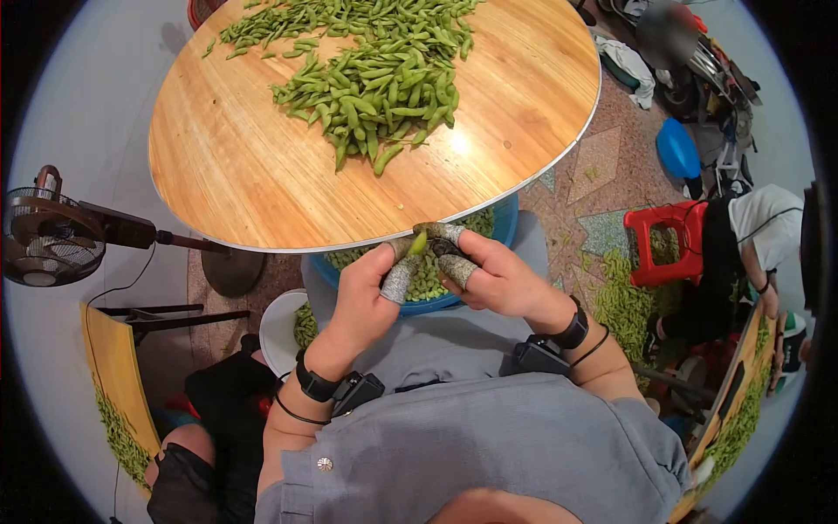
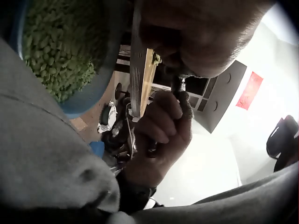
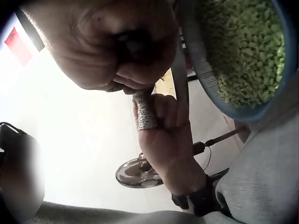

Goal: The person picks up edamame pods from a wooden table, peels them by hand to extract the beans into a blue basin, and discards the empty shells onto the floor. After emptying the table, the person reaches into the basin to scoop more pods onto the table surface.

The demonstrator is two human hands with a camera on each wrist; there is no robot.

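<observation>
Both hands meet over the lap at the table's near edge, thumbs and some fingers wrapped in grey, worn tape. My left hand (image 1: 362, 293) pinches a green edamame pod (image 1: 419, 244) between taped thumb and finger. From the other side my right hand (image 1: 502, 279) grips at the same pod with curled, taped fingertips; its inner fingers are in shadow. Directly below sits a blue basin (image 1: 504, 223) holding many shelled green beans (image 3: 247, 51). In the left wrist view, the right hand (image 2: 161, 126) shows curled fingers; the pod is hidden there.
On the round wooden table (image 1: 227, 166) lies a heap of edamame pods (image 1: 375, 96). A white bucket (image 1: 278, 336) and a standing fan (image 1: 52, 231) are at left. At right are a red stool (image 1: 642, 253), scattered pods (image 1: 620, 293) and another person (image 1: 768, 227).
</observation>
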